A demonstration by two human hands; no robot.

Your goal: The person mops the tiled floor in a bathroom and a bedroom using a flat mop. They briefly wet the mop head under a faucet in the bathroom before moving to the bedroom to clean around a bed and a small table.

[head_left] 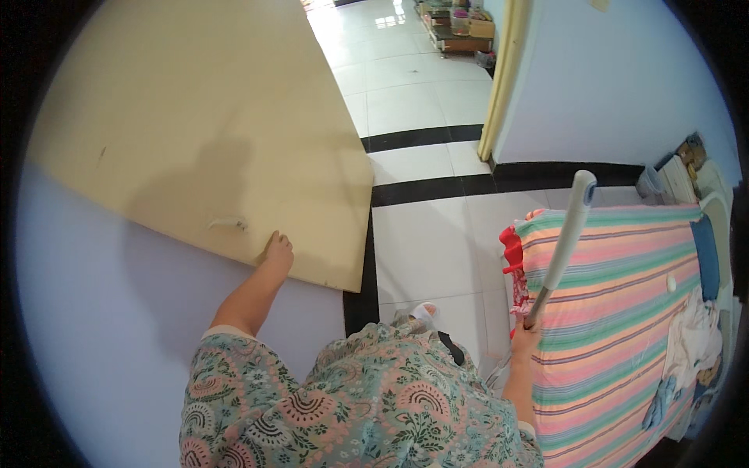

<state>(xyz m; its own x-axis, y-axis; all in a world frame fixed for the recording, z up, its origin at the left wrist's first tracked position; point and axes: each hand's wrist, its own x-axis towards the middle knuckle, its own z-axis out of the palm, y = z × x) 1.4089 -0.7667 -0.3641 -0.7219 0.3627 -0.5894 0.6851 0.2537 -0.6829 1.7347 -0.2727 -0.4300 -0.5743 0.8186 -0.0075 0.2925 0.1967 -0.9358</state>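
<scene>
My left hand (277,251) rests against the cream door (257,125) beside its edge, close to the door handle (228,224). Its fingers look stretched out along the door's face. In my right hand (526,335) is a long pole (563,238) with a pale grip at its upper end and a greyer shaft below. The pole leans up and to the right, over the side of the bed. Its lower end is hidden behind my hand and body.
A bed (608,288) with a striped cover stands to the right, with crumpled clothes (690,343) on it. Ahead, a doorway with a yellow frame (503,86) opens onto white floor tiles (413,86). Beyond it, a low shelf (460,35) holds several things. A wall (86,273) lies left.
</scene>
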